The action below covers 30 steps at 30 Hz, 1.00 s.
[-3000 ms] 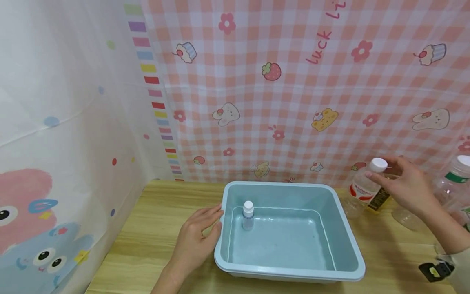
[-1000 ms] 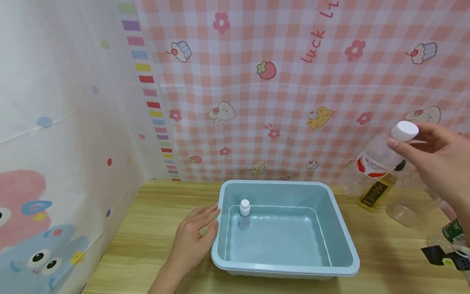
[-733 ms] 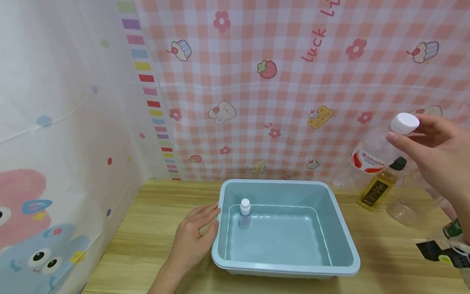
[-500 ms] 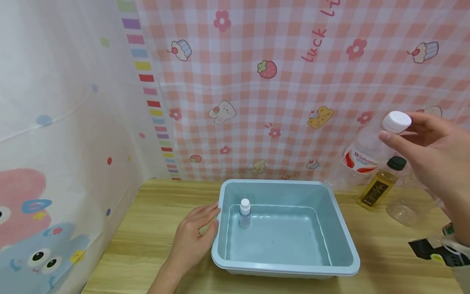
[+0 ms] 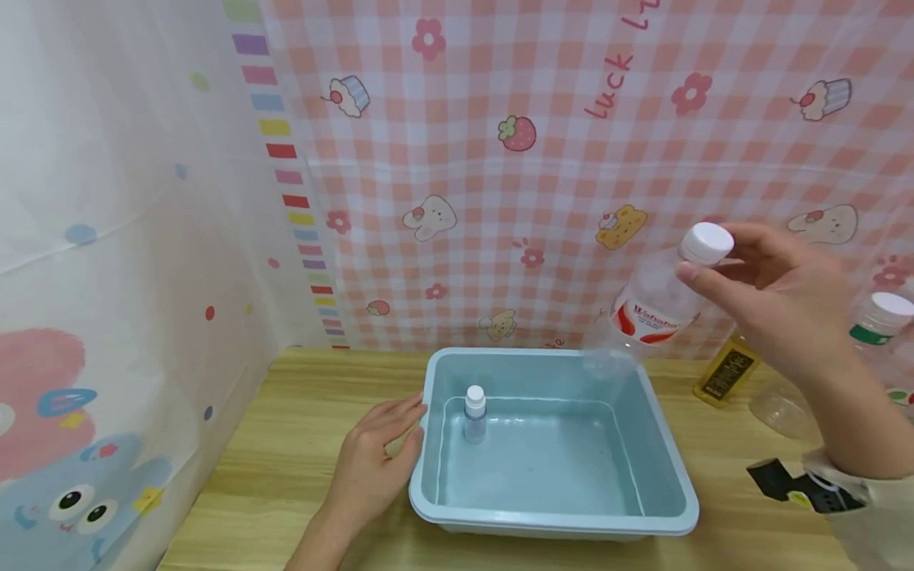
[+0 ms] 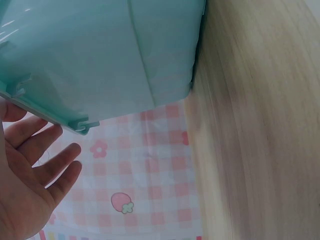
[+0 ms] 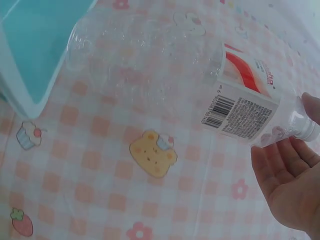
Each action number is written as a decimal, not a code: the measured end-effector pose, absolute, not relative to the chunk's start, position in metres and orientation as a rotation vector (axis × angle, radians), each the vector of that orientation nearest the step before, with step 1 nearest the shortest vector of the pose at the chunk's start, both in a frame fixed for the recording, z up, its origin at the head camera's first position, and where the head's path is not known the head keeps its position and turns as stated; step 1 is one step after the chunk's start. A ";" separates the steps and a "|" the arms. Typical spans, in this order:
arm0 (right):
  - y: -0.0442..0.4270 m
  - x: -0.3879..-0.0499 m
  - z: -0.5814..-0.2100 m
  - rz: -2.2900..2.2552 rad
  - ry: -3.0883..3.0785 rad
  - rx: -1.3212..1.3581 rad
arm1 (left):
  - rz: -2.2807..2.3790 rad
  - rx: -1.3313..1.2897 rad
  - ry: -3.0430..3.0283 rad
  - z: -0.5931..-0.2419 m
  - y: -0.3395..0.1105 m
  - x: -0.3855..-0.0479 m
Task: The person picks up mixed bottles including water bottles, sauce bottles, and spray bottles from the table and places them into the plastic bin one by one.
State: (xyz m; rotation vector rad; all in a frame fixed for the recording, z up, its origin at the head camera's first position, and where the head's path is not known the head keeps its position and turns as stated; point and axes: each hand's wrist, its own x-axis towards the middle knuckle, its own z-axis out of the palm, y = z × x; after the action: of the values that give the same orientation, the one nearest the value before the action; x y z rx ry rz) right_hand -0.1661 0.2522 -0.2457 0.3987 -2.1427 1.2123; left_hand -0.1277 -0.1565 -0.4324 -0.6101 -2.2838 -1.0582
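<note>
My right hand (image 5: 793, 305) pinches a clear bottle (image 5: 653, 313) by its neck, just below the white cap. The bottle tilts, its base over the back right corner of a light blue basin (image 5: 550, 522). In the right wrist view the bottle (image 7: 245, 95) has a red and white label, and the thumb and fingers of the hand (image 7: 295, 190) are at its neck. My left hand (image 5: 374, 464) rests against the basin's left rim, fingers extended; the left wrist view shows the hand (image 6: 30, 175) under the rim. A small white-capped bottle (image 5: 474, 416) stands inside the basin at the left.
Right of the basin stand a yellow bottle (image 5: 727, 371), partly behind my right hand, and a clear bottle with a white cap and green band (image 5: 869, 334). The wooden table (image 5: 286, 444) meets a pink checked cloth (image 5: 464, 103) at the back.
My right hand has lifted the clear bottle from beside the yellow bottle and moved it left, to the basin's back right corner. My left hand has stayed at the rim.
</note>
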 end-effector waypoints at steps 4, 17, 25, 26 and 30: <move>0.241 -0.166 -0.249 1.228 -2.179 0.413 | -1.058 -0.612 -2.279 -0.432 -0.157 -0.128; 0.207 -0.167 -0.263 1.227 -2.292 0.509 | -1.065 -0.604 -2.289 -0.433 -0.158 -0.128; 0.191 -0.169 -0.269 1.201 -2.369 0.555 | -1.062 -0.595 -2.307 -0.432 -0.157 -0.128; 0.190 -0.170 -0.270 1.196 -2.386 0.555 | -1.061 -0.597 -2.306 -0.432 -0.157 -0.128; 0.184 -0.171 -0.274 1.208 -2.451 0.553 | -1.064 -0.599 -2.304 -0.432 -0.157 -0.128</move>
State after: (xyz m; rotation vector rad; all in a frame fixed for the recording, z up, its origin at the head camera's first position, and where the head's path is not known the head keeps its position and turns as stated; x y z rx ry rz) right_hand -0.1712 0.1838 -0.2735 0.5533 -2.4510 1.2075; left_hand -0.1278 -0.1570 -0.4323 -0.5989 -2.3042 -1.0635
